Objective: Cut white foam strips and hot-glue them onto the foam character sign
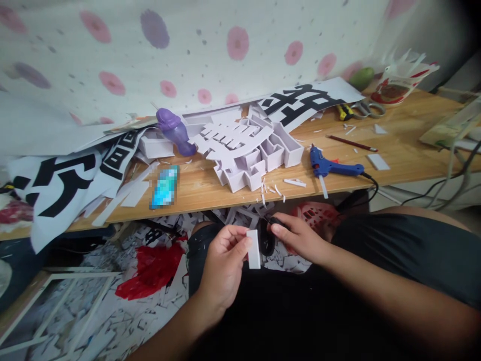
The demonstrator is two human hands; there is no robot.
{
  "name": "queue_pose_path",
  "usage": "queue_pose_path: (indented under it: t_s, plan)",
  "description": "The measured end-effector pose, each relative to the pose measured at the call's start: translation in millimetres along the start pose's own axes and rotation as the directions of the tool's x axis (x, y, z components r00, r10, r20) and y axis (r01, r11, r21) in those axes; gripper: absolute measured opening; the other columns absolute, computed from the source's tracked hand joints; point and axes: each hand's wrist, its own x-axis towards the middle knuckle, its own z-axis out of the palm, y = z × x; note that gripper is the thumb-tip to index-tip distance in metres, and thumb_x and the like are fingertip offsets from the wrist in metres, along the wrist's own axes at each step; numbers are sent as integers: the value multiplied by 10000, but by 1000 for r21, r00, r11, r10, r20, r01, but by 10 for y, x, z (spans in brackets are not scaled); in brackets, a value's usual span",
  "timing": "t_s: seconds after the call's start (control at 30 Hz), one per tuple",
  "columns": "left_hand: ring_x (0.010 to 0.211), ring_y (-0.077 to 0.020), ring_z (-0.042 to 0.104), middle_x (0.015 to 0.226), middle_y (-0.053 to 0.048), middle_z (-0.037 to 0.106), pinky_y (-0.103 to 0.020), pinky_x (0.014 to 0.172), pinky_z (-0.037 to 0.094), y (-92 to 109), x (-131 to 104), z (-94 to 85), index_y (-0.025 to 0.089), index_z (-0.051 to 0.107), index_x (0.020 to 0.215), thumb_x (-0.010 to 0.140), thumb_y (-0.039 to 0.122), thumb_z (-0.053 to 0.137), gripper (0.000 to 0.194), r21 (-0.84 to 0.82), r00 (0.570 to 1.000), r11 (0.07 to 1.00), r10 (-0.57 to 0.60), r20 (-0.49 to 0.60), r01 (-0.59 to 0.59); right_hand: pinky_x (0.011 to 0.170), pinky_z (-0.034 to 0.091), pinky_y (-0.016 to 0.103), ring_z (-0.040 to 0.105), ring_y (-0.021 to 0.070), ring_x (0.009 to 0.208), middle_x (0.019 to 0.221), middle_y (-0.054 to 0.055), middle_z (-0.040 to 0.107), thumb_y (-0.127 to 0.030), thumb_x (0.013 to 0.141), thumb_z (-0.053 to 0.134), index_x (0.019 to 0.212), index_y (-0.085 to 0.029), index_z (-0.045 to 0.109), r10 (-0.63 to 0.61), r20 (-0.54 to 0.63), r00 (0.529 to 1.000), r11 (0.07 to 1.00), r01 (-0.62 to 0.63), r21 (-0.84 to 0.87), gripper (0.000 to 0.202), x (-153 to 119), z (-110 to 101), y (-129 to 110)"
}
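Note:
My left hand (227, 268) pinches a small white rectangular strip of board (254, 250) between thumb and fingers, upright above my lap. To its right, my right hand (298, 235) is closed around a dark-handled tool (277, 221). The tool's thin tip points left, apart from the strip; its exact kind is hard to make out. On the table beyond my hands sits a white built-up character shape (244, 150) with thin upright walls and open hollows. A blue glue gun (334, 164) lies to its right, a white glue stick or strip beneath its nose.
The wooden table (195, 200) bears a purple bottle (175, 131), printed character sheets (63, 180), a pencil (351, 143), scissors (370, 108), a yellow-black cutter (343, 112) and a paper bucket (400, 82). White scraps and a red plastic bag (154, 268) cover the floor.

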Motion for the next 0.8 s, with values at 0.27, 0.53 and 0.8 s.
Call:
queue_pose_path:
  t_s: [0.27,0.53,0.8]
  plan:
    - [614,-100,521,702,20,581,-209,573,426,-75,99,-55,184,523,835,779,244,629,133,298,965,925,260,-36,-238,458,295,160,377,47,486,598,-28,474,-399,679,721,750,-120,515,219,181,959,829,-281,483,354,-38,275,-228]
    - [583,-106,493,645,12,536,-227,575,381,-68,97,-28,171,555,751,825,320,569,167,216,990,969,105,98,-124,458,293,158,388,48,480,562,-30,496,-317,658,730,676,-120,529,227,129,965,817,-261,515,282,-50,255,-287]
    - [582,-126,477,617,-10,528,-249,582,360,-57,122,4,172,594,733,853,355,517,232,108,976,989,80,204,-104,458,336,167,431,64,491,578,-13,519,-371,741,682,720,-121,535,181,156,971,803,-238,546,291,-88,188,-273]
